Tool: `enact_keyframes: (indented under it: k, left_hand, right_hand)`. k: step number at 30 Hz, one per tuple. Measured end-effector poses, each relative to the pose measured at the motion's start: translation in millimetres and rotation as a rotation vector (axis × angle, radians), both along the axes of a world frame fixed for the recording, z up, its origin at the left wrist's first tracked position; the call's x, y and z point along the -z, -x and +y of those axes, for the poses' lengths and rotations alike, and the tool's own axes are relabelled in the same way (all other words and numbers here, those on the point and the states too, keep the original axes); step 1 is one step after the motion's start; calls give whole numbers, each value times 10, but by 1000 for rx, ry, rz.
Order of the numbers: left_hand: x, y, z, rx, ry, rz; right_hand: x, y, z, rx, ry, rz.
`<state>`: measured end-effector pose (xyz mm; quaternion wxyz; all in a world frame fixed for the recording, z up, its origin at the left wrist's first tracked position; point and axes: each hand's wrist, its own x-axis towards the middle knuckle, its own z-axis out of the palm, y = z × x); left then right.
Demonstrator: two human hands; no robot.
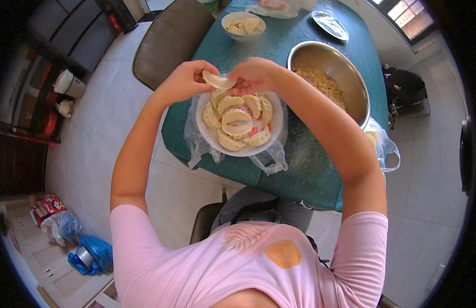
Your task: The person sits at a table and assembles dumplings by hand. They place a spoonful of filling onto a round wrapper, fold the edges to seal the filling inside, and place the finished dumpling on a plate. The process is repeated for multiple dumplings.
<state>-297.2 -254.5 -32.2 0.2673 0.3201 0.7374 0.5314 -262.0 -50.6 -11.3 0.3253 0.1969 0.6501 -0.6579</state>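
Between my two hands a pale, crescent-shaped dumpling [217, 80] hangs over the far edge of a white plate. My left hand [189, 79] pinches its left end between thumb and fingers. At its right end, the fingers of my right hand [252, 76] close on the dough, partly hiding it. Several folded dumplings [237, 117] lie in a loose ring on the white plate [201, 119], where a red pattern shows between them. A clear plastic bag [271, 160] spreads out beneath the plate.
A large steel bowl [362, 84] of minced filling [322, 82] stands right of my hands. Farther back are a white bowl [232, 35] of dough wrappers and a covered plate [329, 25]. A grey chair [168, 43] stands at the table's left. The tablecloth [307, 154] is green.
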Motion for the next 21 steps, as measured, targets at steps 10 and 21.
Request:
enact_keyframes:
  k: [10, 21]
  left_hand:
    - [22, 110, 227, -37, 153, -6]
    - [152, 230, 112, -61, 150, -24]
  right_hand:
    - [624, 152, 288, -321, -175, 326]
    - [205, -35, -116, -463, -576, 344]
